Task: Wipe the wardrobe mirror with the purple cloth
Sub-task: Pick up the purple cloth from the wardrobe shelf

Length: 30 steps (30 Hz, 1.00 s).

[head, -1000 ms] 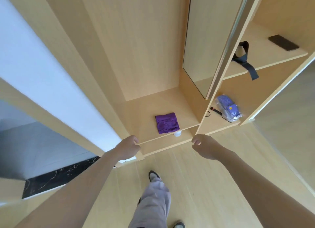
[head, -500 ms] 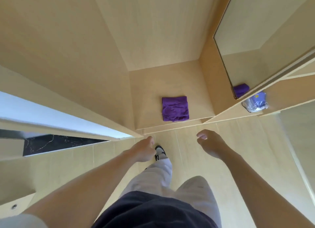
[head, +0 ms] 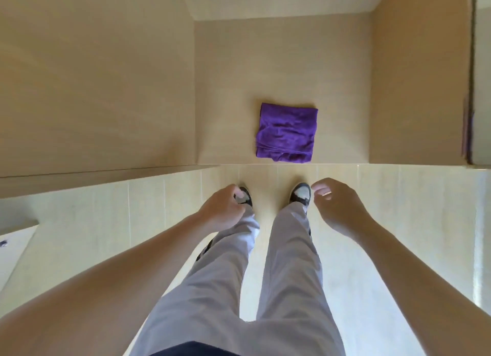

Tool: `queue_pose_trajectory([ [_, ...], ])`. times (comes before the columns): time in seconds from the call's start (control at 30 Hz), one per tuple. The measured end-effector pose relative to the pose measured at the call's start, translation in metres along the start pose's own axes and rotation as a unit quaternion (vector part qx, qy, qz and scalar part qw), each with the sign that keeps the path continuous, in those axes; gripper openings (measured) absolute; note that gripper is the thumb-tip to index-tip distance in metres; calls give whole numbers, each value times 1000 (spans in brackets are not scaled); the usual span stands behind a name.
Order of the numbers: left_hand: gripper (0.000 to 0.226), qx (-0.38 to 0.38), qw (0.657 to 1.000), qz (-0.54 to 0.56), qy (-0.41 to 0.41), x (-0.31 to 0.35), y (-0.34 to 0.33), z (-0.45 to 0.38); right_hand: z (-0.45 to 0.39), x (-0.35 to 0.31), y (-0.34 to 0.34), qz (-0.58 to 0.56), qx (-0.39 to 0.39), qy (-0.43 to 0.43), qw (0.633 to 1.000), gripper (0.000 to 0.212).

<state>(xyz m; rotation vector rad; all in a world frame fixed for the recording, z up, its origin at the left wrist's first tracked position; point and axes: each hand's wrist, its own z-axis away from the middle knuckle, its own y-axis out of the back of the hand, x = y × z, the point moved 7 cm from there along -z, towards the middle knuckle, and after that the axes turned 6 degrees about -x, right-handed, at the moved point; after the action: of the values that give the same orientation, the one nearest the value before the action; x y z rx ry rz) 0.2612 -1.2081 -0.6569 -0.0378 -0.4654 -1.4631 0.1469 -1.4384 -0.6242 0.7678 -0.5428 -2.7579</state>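
The purple cloth [head: 287, 132] lies folded into a rough square on the wardrobe floor panel [head: 225, 89], right at that panel's front edge and a little toward its right side, with its creased lower hem almost touching the lip where the panel meets the room floor [head: 106, 222]. Neither hand touches it. The left hand [head: 221, 209] hangs in front of the wardrobe, over the left shoe [head: 244, 197], its fingers loosely curled inward and holding nothing. The right hand [head: 338, 206] hangs level with it beside the right shoe [head: 300, 194], fingers also loosely bent with the fingertips pointing toward the wardrobe, and it too holds nothing. Both hands sit on the near side of the panel's front edge, apart from the cloth, the right one nearer to it than the left. The 2 shoes stand on the pale floor just short of that edge, with light grey trousers [head: 265, 276] above them. The wardrobe's left side wall [head: 93, 76] and right side wall [head: 417, 76] rise from the panel's side edges, and the back wall meets it at the far edge. At the far right, past the right side wall, a narrow strip of the mirror [head: 482, 89] shows, with a faint purple smear of reflection low on its edge.
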Motion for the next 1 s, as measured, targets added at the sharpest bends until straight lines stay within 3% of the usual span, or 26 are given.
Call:
queue_pose_trajectory([
  [0.3,23,149,986,10,-80,47,17,-132,-128,8,10,118,49,52,990,11],
  [0.43,32,237,968,32,-79,62,35,-174,-169,-4,2,155,49,100,982,10],
  [0.57,37,246,966,-28,-79,63,36,-207,-197,-15,-17,222,50,143,963,14],
  [0.7,29,281,951,-66,-112,60,41,-220,-217,-15,-33,330,75,146,930,25],
  [0.8,17,295,940,-84,-148,64,46,-218,-222,-12,-36,364,101,139,915,21],
  [0.9,13,291,938,-86,-169,64,50,-207,-216,-11,-36,359,92,123,921,14],
  [1.0,17,267,951,0,-156,66,56,-185,-202,-7,-30,276,73,94,954,12],
])
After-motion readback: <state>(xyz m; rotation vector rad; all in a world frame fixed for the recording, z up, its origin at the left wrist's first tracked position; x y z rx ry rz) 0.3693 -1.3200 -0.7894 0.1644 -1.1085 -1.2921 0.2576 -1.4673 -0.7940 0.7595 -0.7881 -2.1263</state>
